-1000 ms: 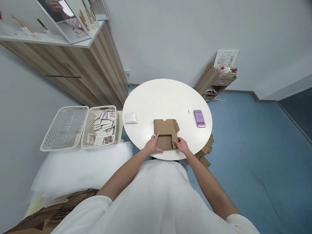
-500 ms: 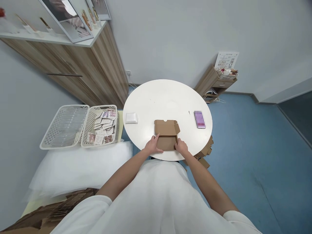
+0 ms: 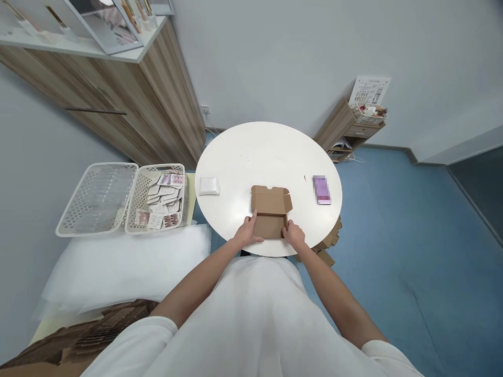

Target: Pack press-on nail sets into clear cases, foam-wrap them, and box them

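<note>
A small brown cardboard box point(image 3: 271, 200) lies near the front edge of the round white table. Its lid stands folded back on the far side, with side flaps sticking out, and its shallow inside shows bare. My left hand point(image 3: 248, 232) grips the left wall, thumb pointing up along it and fingers at the near corner. On the opposite side, my right hand point(image 3: 294, 234) is closed around the right wall. Part of each side wall is hidden by my fingers.
The white table point(image 3: 263, 152) also holds a white packet point(image 3: 209, 186) on the left and a blurred purple package point(image 3: 322, 190) on the right. Left of it stand white plastic baskets, one with several sample cards point(image 3: 163, 193). Folded cardboard point(image 3: 325, 257) lies below the table's right side.
My view has shifted slightly. The box has moved a little to the right on the table, with both hands still at its sides.
</note>
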`<state>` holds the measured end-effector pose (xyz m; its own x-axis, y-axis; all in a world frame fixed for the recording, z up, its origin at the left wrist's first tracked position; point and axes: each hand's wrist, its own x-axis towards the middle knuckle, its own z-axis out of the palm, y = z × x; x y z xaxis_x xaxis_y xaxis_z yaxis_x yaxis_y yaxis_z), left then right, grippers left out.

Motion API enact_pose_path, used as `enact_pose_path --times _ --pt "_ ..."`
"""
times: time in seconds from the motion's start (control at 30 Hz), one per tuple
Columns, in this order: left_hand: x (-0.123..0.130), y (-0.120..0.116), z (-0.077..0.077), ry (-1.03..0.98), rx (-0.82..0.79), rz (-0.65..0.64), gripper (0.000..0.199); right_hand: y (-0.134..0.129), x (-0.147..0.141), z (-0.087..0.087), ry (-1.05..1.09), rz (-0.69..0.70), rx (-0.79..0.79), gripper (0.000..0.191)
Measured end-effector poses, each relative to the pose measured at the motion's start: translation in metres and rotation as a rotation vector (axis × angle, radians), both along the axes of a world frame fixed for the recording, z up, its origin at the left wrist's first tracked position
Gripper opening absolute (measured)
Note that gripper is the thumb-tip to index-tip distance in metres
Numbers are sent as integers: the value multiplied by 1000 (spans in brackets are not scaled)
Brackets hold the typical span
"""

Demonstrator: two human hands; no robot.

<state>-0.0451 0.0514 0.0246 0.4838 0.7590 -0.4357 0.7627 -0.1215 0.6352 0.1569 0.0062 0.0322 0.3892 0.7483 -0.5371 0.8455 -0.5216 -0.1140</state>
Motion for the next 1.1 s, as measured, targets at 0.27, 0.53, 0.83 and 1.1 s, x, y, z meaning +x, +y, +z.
enact_pose_path --times 0.27,0.53,0.83,1.1 --pt "0 -16 -5 -134 -48 254 108 -7 9 6 182 -79 94 45" --pt "24 -16 -10 -408 -145 560 65 -13 34 1 611 -179 332 53" --pt "85 7 -7 -533 -168 571 63 3 91 -10 692 -250 489 53" --pt "110 21 -17 -653 -200 528 71 18 114 -22 720 -228 571 57"
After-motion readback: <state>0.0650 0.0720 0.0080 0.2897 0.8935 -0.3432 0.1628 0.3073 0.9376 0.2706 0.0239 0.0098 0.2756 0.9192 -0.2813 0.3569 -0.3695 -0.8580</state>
